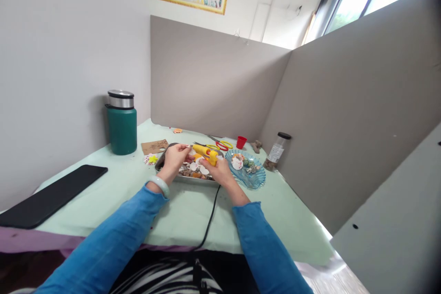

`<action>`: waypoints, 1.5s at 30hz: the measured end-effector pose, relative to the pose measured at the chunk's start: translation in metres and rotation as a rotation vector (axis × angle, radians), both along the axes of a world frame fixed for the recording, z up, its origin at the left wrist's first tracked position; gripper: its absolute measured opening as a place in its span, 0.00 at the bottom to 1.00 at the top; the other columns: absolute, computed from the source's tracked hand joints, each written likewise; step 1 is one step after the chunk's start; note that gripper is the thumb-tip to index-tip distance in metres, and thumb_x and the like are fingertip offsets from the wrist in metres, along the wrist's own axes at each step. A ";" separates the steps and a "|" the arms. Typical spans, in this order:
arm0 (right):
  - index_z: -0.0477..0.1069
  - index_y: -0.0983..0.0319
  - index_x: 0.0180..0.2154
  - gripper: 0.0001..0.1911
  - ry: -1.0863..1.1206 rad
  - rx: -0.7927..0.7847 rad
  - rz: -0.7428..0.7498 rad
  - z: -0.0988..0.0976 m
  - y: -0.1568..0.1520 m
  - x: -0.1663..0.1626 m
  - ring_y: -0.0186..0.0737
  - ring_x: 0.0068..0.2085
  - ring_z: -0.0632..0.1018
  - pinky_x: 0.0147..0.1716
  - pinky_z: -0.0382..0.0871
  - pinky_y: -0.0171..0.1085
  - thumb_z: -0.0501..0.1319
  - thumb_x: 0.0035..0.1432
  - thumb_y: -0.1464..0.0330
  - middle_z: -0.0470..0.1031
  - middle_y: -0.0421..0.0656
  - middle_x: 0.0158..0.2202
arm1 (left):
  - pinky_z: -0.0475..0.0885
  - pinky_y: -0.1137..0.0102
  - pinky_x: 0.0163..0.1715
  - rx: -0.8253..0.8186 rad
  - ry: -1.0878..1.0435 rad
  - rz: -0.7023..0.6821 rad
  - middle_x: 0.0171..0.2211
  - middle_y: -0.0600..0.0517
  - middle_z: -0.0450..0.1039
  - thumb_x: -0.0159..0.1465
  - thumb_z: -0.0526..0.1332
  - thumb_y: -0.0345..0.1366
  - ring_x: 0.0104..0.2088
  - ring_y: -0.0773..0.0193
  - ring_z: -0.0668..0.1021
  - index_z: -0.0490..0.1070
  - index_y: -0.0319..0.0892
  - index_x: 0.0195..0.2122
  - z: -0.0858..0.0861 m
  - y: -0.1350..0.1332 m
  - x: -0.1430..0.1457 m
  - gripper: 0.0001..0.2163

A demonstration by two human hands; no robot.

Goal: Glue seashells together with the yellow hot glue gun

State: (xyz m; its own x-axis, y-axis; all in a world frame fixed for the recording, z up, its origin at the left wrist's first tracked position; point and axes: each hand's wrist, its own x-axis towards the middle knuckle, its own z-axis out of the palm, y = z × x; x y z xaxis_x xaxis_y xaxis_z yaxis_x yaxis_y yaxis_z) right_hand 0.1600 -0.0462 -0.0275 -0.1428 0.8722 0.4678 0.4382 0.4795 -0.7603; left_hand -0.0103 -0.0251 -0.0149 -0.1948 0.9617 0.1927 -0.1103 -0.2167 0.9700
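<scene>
My right hand (220, 172) grips a yellow glue gun (206, 152), its nozzle pointing left towards my left hand (175, 157). My left hand is closed in a pinch on a small pale piece, probably a shell, held at the nozzle tip. Both hands hover over a metal tray (186, 177) filled with shells and pebbles. The gun's black cord (211, 213) runs down across the table towards me.
A blue glass dish (257, 179) of shells sits right of the tray. Scissors (220, 144), a red cup (241, 142) and a jar (276, 150) stand behind. A green flask (121, 123) and black pad (51, 196) lie left. Grey partition walls enclose the table.
</scene>
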 end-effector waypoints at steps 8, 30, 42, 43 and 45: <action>0.73 0.63 0.27 0.22 0.018 0.014 -0.041 -0.002 0.002 0.000 0.34 0.26 0.67 0.25 0.59 0.33 0.61 0.53 0.50 0.68 0.38 0.22 | 0.74 0.71 0.24 -0.021 -0.029 0.002 0.17 0.49 0.75 0.57 0.64 0.31 0.19 0.62 0.79 0.71 0.37 0.30 0.002 -0.002 0.001 0.03; 0.75 0.64 0.30 0.22 0.002 0.005 -0.025 -0.004 0.004 0.002 0.35 0.26 0.68 0.27 0.62 0.33 0.62 0.53 0.50 0.70 0.39 0.24 | 0.74 0.71 0.24 -0.036 -0.021 -0.003 0.17 0.49 0.75 0.58 0.64 0.30 0.19 0.62 0.79 0.71 0.37 0.30 0.003 -0.001 0.001 0.03; 0.75 0.65 0.32 0.23 0.044 0.002 -0.017 -0.005 0.005 0.002 0.36 0.28 0.70 0.28 0.63 0.33 0.62 0.53 0.50 0.72 0.40 0.26 | 0.73 0.73 0.22 -0.007 -0.015 0.000 0.16 0.50 0.75 0.58 0.63 0.29 0.18 0.64 0.78 0.71 0.36 0.31 0.002 -0.001 0.001 0.02; 0.76 0.65 0.33 0.23 0.051 0.011 -0.018 -0.005 0.005 0.003 0.36 0.28 0.70 0.28 0.63 0.34 0.62 0.53 0.50 0.73 0.41 0.27 | 0.73 0.73 0.22 -0.005 -0.019 0.003 0.16 0.50 0.75 0.58 0.63 0.29 0.18 0.63 0.78 0.71 0.36 0.31 0.001 0.000 0.001 0.02; 0.76 0.65 0.33 0.23 0.052 0.024 -0.035 -0.005 0.005 0.004 0.37 0.29 0.71 0.29 0.64 0.34 0.62 0.53 0.50 0.73 0.42 0.27 | 0.74 0.73 0.22 -0.008 -0.035 0.013 0.16 0.50 0.74 0.58 0.63 0.28 0.18 0.63 0.78 0.71 0.36 0.31 0.000 0.001 0.000 0.01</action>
State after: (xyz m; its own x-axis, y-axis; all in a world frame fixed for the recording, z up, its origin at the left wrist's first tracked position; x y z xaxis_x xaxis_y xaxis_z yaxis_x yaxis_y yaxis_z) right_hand 0.1637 -0.0411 -0.0321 -0.0875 0.8646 0.4948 0.4152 0.4832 -0.7708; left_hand -0.0098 -0.0237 -0.0146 -0.2139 0.9606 0.1776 -0.1414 -0.2104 0.9674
